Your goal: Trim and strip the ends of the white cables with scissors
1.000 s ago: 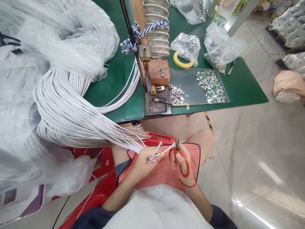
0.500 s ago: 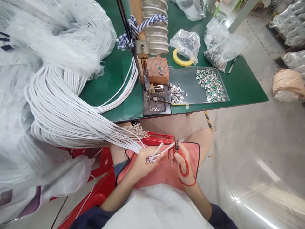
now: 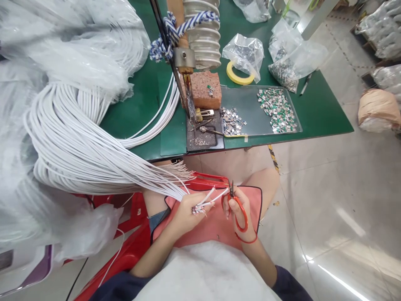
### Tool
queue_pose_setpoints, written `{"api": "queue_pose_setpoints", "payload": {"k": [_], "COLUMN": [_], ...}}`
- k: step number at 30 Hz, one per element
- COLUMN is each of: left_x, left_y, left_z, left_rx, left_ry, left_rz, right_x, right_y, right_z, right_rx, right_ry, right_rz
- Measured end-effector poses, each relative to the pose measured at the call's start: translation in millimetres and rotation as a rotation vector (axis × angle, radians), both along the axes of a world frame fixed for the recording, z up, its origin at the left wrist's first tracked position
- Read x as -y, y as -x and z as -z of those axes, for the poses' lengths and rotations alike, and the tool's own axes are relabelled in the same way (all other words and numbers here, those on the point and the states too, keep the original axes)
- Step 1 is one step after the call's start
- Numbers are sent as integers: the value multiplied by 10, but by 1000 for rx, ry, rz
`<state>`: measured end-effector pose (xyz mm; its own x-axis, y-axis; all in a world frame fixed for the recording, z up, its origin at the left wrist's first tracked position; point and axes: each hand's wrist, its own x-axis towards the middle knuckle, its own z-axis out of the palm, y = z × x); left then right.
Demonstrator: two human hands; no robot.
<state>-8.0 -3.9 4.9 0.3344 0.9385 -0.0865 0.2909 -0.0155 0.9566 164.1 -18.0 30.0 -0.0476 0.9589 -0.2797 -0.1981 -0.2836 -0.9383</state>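
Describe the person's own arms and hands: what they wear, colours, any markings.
The left hand and right hand are bare, with no gloves. The left sleeve and right sleeve are dark navy, ending well above the wrists and leaving bare forearms. A thin red cord loops around the right wrist.

Red-handled scissors (image 3: 243, 215), white cables (image 3: 78, 142)

Green workbench (image 3: 316, 113), red brick (image 3: 203, 90), yellow tape roll (image 3: 239, 75), metal clips (image 3: 277, 110) on clear tray (image 3: 244, 100)
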Motion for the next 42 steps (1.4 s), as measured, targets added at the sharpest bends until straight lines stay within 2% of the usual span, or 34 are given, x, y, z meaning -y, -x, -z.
{"api": "queue_pose_setpoints", "payload": {"k": [7,13,16,21,25,28,34,39,42], "left_x": [-38,-39,-57,-141,-157,-134,-122,-148,-147], "left_y": [-8,6,-10,-34,-38,-53,-78,-49,-10], "left_z": [-22,78,102,39,47,98,113,53,28], "left_rx": [-3,2,71,198,312,323,319,380,475], "left_ry": [57,97,127,121,266,317,250,197,220], "left_rz": [-84,-117,-144,-266,-271,-259,-249,-394,-491], "right_x": [-18,-104,-142,-171,-164,-134,-69,-65,-79], "right_y": [-16,-89,-134,-253,-329,-314,-215,-218,-244], "right_z": [76,64,36,31,-17,-78,-51,-7,-25], "right_rx": [22,21,18,73,146,200,215,265,244], "right_ry": [62,9,-1,14,12,29,43,-17,-38], "right_rz": [62,151,205,308,342,312,136,10,-90]}}
